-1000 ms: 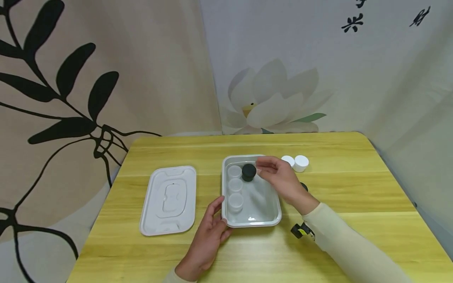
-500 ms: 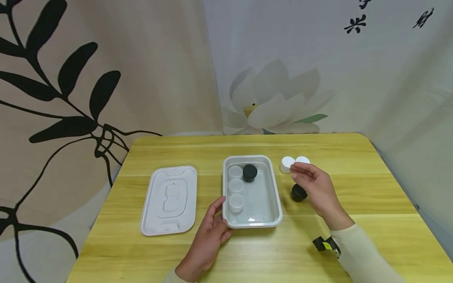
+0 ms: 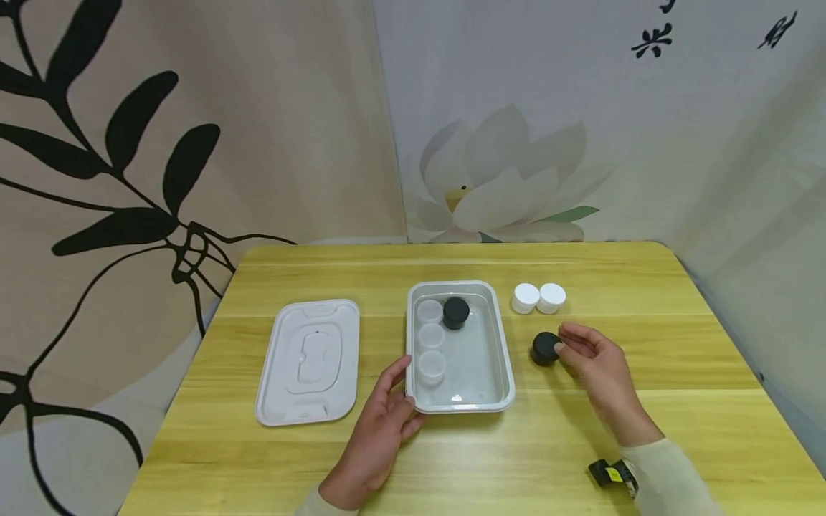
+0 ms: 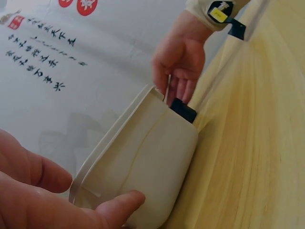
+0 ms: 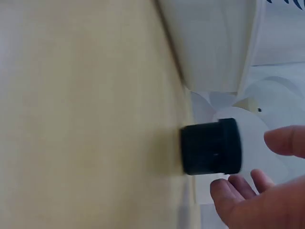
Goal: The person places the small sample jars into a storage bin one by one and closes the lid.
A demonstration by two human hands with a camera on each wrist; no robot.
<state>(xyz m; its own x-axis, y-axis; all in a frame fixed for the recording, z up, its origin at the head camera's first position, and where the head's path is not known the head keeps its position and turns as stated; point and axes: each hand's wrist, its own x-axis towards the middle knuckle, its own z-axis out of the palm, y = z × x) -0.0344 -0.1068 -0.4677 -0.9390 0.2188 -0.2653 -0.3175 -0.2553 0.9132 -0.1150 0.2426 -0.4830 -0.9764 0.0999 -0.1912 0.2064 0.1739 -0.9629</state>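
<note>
My left hand (image 3: pixel 373 444) holds the near-left corner of a light grey plastic box (image 3: pixel 480 373), its fingers against the outer walls, as the left wrist view also shows. Three small translucent white jars (image 3: pixel 431 367) line the box's left side. A black jar (image 3: pixel 456 313) stands beside the farthest one. On the table right of the box is another small black jar (image 3: pixel 545 349), with a wider top in the right wrist view. My right hand (image 3: pixel 600 376) is just right of it, thumb and fingers spread apart. In the right wrist view, a gap separates the thumb from this jar (image 5: pixel 207 148).
A flat white lid (image 3: pixel 310 362) lies on the wooden table (image 3: pixel 645 344) left of the box. Two white jars (image 3: pixel 551 298) stand side by side beyond the loose black jar. A printed curtain (image 3: pixel 310 129) hangs behind the table.
My right hand has moved right from above the box, past the white jars, then down to the loose black jar. The left hand keeps its place at the box corner.
</note>
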